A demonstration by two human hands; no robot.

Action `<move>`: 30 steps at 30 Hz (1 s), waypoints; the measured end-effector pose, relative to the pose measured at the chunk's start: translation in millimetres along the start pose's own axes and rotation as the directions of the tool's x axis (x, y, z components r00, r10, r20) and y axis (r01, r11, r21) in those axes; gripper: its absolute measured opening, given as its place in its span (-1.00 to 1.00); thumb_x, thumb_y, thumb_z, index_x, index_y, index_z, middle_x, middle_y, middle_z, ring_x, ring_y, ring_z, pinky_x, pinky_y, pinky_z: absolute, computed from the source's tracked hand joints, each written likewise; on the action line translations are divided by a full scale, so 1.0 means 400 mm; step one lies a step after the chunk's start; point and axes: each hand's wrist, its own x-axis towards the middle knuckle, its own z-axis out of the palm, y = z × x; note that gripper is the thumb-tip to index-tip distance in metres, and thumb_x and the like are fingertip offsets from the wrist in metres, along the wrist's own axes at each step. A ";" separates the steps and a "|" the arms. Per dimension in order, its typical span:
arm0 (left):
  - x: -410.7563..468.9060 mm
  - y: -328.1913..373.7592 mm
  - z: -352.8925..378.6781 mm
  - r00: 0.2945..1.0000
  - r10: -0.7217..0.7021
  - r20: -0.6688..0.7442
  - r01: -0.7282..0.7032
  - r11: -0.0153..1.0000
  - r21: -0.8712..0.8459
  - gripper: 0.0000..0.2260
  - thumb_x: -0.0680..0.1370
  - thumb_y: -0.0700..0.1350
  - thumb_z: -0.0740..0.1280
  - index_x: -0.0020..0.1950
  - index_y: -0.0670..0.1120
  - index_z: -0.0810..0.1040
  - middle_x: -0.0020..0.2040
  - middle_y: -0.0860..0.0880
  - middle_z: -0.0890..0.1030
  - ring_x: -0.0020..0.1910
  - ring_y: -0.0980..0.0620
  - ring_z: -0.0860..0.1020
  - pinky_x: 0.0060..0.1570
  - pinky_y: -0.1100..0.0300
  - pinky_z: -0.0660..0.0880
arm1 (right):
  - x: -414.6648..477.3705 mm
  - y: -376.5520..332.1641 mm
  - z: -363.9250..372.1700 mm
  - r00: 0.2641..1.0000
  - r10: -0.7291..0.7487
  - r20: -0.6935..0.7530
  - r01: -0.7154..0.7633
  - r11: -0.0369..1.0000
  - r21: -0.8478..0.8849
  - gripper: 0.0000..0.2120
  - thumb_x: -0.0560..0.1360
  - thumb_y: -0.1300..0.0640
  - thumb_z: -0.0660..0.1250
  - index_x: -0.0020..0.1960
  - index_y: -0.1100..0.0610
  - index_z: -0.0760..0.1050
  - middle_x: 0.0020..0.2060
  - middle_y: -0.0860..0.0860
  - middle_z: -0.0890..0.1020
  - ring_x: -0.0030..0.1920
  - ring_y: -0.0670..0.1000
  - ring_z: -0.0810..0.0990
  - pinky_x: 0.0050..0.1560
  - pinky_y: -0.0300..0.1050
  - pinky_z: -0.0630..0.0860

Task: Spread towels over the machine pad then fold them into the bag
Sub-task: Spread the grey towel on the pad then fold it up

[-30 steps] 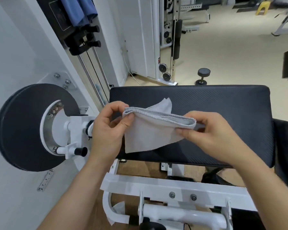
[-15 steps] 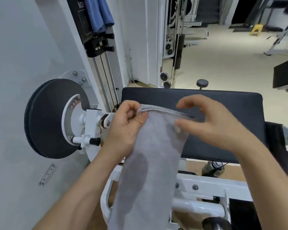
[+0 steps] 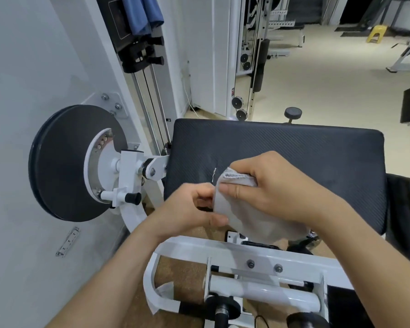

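Two hands, one grey towel (image 3: 246, 218): who holds what? (Editor)

The right hand (image 3: 270, 185) has its fingers curled over the bunched, hemmed top of the towel, thumb pressed against the front of the cloth. The left hand (image 3: 192, 209), just beside it and a little lower, pinches the towel's left edge between curled fingers and thumb. (Photographer)

And where does the towel sit? (Editor)

Gathered between both hands at the near edge of the black machine pad (image 3: 294, 147). Its top, under the right fingers, lies over the pad's surface. The rest hangs in a rounded fold below the right palm, past the pad's edge and down towards the white frame (image 3: 223, 253). Whether the cloth actually touches the pad cannot be told. (Photographer)

What else is around them? (Editor)

Beyond the knuckles the ribbed pad stretches wide, with a thin white mark (image 3: 214, 175) just past the towel's top corner. Well to the left of the left hand, a black disc (image 3: 64, 162) sits on a white pivot. Below both wrists runs the frame, with two bolts showing. Far beyond the left hand, blue cloths (image 3: 142, 13) hang high. Far beyond the right hand, a yellow stool (image 3: 376, 33) stands on the pale floor (image 3: 317, 74). (Photographer)
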 end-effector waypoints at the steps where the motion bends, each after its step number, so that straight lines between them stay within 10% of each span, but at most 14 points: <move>1: 0.009 -0.017 0.010 1.000 -0.017 0.007 0.017 0.997 0.074 -0.64 0.36 -0.13 0.54 0.12 -0.16 0.63 0.07 -0.14 0.65 0.07 -0.05 0.63 0.09 0.12 0.56 | 0.001 0.013 -0.003 1.000 0.013 -0.019 -0.013 1.000 0.007 -0.70 0.55 -0.09 0.30 -0.28 0.05 0.48 -0.42 -0.05 0.51 -0.34 -0.05 0.47 -0.36 -0.19 0.35; 13: 0.109 -0.141 -0.067 0.966 -0.237 0.103 0.198 0.935 0.294 -0.84 0.57 0.12 0.31 -0.15 0.10 0.56 -0.30 0.11 0.50 -0.29 0.15 0.42 -0.27 0.20 0.35 | -0.040 0.384 0.007 0.869 0.455 -0.192 -0.424 0.887 0.184 -0.65 0.61 -0.06 0.16 -0.19 0.18 0.43 -0.28 0.08 0.57 -0.21 0.05 0.52 -0.16 -0.03 0.41; 21: 0.362 -0.137 -0.173 0.962 -0.011 -0.274 0.206 0.691 0.693 -0.51 0.56 0.19 0.24 -0.50 -0.02 0.31 -0.55 0.07 0.34 -0.50 0.11 0.35 -0.42 0.20 0.20 | 0.013 0.511 0.062 0.764 0.557 -0.325 -0.496 0.830 0.257 -0.71 0.62 -0.04 0.16 -0.13 0.14 0.43 -0.29 0.07 0.56 -0.22 0.05 0.51 -0.19 0.03 0.43; 27: 0.517 -0.187 -0.200 0.945 -0.243 -0.218 0.320 0.567 0.759 -0.72 0.46 0.14 0.42 0.12 0.12 0.52 0.03 0.10 0.53 0.03 0.06 0.49 0.10 -0.05 0.46 | 0.082 0.623 0.092 0.671 0.583 -0.458 -0.635 0.771 0.052 -0.75 0.63 -0.02 0.14 -0.03 0.13 0.46 -0.14 0.07 0.57 -0.16 0.09 0.48 -0.24 -0.03 0.33; 30: 0.508 -0.213 -0.208 0.936 -0.156 -0.314 0.340 0.630 0.699 -0.83 0.53 -0.03 0.38 0.11 0.09 0.54 0.05 0.09 0.55 0.09 0.04 0.50 0.13 -0.01 0.44 | 0.089 0.663 0.093 0.687 0.557 -0.466 -0.628 0.778 0.004 -0.76 0.63 0.00 0.14 0.03 0.14 0.48 -0.13 0.04 0.58 -0.16 0.06 0.48 -0.21 -0.03 0.36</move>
